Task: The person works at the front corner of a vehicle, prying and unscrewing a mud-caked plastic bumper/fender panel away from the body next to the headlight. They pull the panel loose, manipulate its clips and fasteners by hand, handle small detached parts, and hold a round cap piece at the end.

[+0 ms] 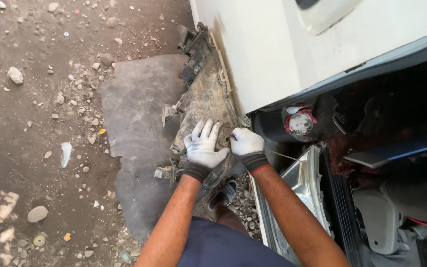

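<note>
White knit gloves cover both hands at the lower front corner of a white car body (273, 54). The left hand (202, 144) is laid flat, fingers spread open, on a mud-caked plastic liner panel (204, 96) hanging off that corner, apparently to steady it. The right hand (246, 142) is closed in a fist at the panel's edge beside the body, around something too small to be identified. A dark rubber mat (137, 128) is spread on the ground left of the body, under the panel. A headlamp unit (300, 183) and a capped reservoir (300, 122) are exposed below the body; loose stones (15, 75) are scattered farther left.
</note>
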